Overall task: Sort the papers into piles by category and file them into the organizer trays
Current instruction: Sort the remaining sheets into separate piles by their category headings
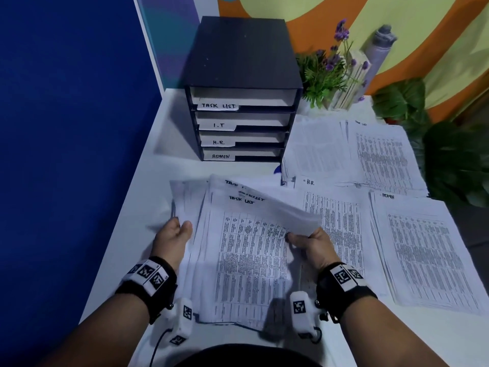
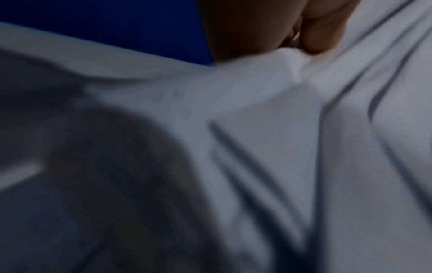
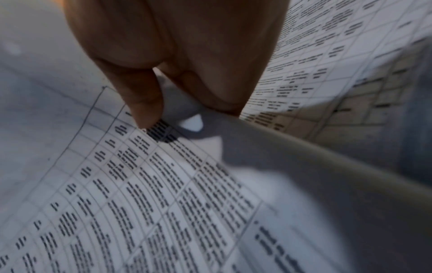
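Observation:
A fanned stack of printed papers (image 1: 246, 263) lies in front of me, and its top page reads TASK LIST. My left hand (image 1: 182, 230) grips the stack's left edge, thumb on top; in the blurred left wrist view its fingers (image 2: 315, 37) press into white paper. My right hand (image 1: 299, 238) pinches the near corner of one sheet (image 1: 288, 210), lifted and curling above the stack. In the right wrist view my thumb (image 3: 142, 105) and fingers (image 3: 222, 88) close on that sheet (image 3: 299, 162). The black organizer (image 1: 243, 56) stands behind, its trays labelled TASK LIST, I.T, H.R. and ADMIN.
Sorted piles lie to the right: H.R. (image 1: 341, 221), ADMIN (image 1: 428, 250), one marked TASK LIST (image 1: 383, 157) and another (image 1: 317, 152) beside the organizer. A potted plant (image 1: 328, 72) stands behind them. A blue wall (image 1: 66, 128) borders the white table (image 1: 148, 197) on the left.

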Demonstrator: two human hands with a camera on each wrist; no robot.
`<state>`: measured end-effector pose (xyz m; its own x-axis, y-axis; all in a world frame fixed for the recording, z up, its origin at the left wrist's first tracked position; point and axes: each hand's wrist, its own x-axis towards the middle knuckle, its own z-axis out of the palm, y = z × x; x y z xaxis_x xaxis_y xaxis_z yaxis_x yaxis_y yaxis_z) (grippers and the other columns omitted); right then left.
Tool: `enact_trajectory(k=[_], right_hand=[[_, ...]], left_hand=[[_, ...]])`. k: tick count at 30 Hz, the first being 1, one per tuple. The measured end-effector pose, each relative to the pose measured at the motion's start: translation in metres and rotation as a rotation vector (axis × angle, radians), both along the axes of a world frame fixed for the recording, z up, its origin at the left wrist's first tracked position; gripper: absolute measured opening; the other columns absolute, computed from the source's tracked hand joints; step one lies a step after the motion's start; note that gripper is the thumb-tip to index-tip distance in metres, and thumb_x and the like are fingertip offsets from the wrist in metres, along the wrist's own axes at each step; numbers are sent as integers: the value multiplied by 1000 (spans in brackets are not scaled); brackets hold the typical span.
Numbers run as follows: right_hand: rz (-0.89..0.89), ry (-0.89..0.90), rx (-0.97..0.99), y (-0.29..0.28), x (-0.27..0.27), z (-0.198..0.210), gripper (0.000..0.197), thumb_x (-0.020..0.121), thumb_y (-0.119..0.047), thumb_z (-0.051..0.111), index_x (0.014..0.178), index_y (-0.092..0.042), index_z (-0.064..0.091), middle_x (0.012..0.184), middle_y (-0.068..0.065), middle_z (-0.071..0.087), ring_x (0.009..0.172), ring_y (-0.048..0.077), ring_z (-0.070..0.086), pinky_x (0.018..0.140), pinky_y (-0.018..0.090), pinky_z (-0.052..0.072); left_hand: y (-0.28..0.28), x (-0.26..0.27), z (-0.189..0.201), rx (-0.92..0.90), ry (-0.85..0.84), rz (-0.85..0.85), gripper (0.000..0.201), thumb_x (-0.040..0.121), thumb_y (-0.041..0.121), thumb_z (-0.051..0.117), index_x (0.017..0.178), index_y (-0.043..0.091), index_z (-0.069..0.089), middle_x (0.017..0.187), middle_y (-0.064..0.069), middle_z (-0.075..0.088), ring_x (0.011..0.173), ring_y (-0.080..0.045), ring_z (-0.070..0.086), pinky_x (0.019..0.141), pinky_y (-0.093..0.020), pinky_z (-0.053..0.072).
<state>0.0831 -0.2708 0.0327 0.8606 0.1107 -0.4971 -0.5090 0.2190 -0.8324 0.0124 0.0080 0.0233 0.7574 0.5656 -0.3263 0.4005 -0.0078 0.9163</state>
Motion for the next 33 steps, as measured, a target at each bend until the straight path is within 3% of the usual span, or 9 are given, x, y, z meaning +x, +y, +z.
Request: enact_trajectory(k=[4, 9, 11, 15, 19, 22, 24, 29, 33], right_hand=[[10, -111, -62, 14, 7, 15, 46, 82, 12, 59, 114, -20, 58, 99, 11, 62, 87, 25, 58, 71, 36, 57], [-63, -501, -96, 36, 12, 66, 53, 88, 9, 56, 109, -39, 49, 96, 4, 59, 72, 14, 57, 61, 31, 50], [-30, -651, -100, 39, 9, 83, 64, 89, 7, 58, 111, -52, 44, 104, 4, 58, 70, 13, 60, 62, 32, 53], [125, -859, -373, 34, 1, 70, 69, 87, -13, 63, 129, -55, 28, 111, -10, 57, 89, 14, 65, 75, 41, 59], [284, -618, -464, 26, -9, 30, 68, 91, -22, 59, 129, -60, 16, 107, 16, 62, 86, 31, 66, 77, 56, 56], [378, -466, -427, 20, -11, 17, 59, 95, -12, 53, 128, -46, 18, 92, 6, 63, 77, 10, 67, 70, 28, 59], [364, -422, -396, 15, -3, 17, 46, 96, -9, 52, 124, -36, 29, 98, 3, 61, 71, 1, 62, 62, 20, 55], [151, -257, -284, -16, 23, 20, 16, 95, -9, 54, 107, -21, 53, 99, 4, 69, 81, 13, 68, 69, 31, 59], [-127, -181, -255, -60, 52, 34, 12, 96, -4, 50, 104, -10, 56, 88, 10, 69, 57, 17, 64, 53, 31, 55]], left_hand=[[-22, 7, 25, -70, -34, -19, 41, 101, 46, 32, 133, 28, 50, 129, 9, 51, 121, -12, 44, 108, -30, 33], [-47, 26, 72, 202, -203, 48, 13, 102, 23, 37, 114, 21, 41, 88, -1, 56, 78, -21, 53, 67, -28, 39], [-50, 30, 80, 250, -287, 103, 15, 103, 22, 36, 117, 19, 41, 83, 7, 54, 71, -9, 51, 60, -20, 39], [-53, 26, 74, 216, -298, 134, 31, 99, 24, 46, 127, 13, 38, 117, 1, 56, 104, -17, 56, 86, -20, 40], [-48, 14, 27, 199, -91, 32, 36, 95, 22, 55, 126, 17, 38, 128, -6, 54, 120, -25, 51, 103, -37, 40], [-53, 12, 15, 153, 35, 26, 45, 98, 23, 49, 140, 19, 32, 140, -8, 48, 129, -28, 45, 110, -46, 35], [-58, 20, 19, 188, 25, 79, 38, 99, 17, 46, 136, 16, 39, 132, -7, 55, 121, -27, 51, 104, -40, 38], [-87, 59, 58, 228, -161, 142, 10, 98, 11, 48, 107, 12, 49, 102, -2, 60, 98, -21, 57, 84, -27, 41], [-126, 96, 67, 99, -185, -105, 17, 99, 14, 48, 114, 21, 49, 102, 5, 63, 93, -15, 63, 76, -28, 50]])
